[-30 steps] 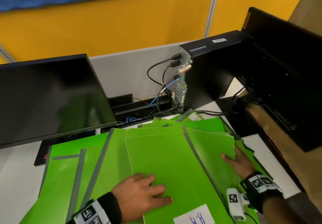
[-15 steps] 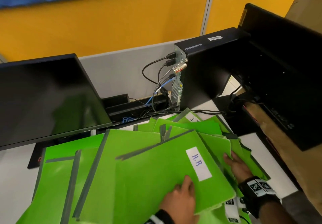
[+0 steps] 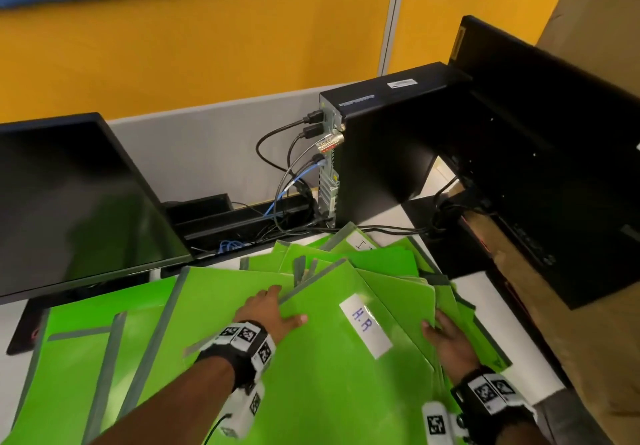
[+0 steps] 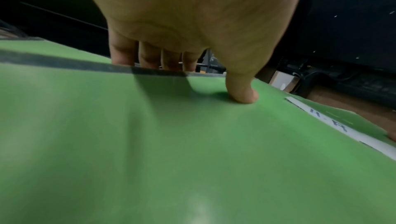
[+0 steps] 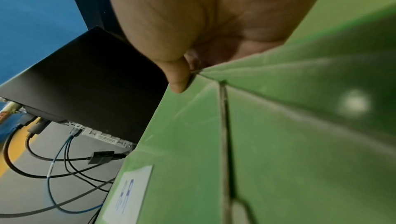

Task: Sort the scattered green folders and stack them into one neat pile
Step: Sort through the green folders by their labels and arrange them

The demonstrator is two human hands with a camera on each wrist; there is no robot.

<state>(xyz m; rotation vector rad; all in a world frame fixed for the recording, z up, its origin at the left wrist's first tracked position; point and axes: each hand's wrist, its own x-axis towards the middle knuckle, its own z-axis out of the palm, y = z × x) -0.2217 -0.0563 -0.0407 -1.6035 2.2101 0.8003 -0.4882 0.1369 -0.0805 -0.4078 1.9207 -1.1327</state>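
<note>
Several green folders with grey spines lie scattered over the white desk. On top lies one with a white "H.R" label, the H.R folder. My left hand grips its grey spine edge: the thumb presses on the cover and the fingers reach behind the edge. My right hand holds the folder's right edge, with the thumb against it and the fingers hidden under the folders. More folders lie at the left, and others fan out behind.
A dark monitor stands at the left behind the folders. A black desktop computer with cables stands at the back. Another black monitor's back is on the right. A bare strip of desk shows right of the pile.
The H.R folder has been turned, so its label now lies far right. My left hand has moved from the near edge to the spine. My right hand has stayed at the right edge.
</note>
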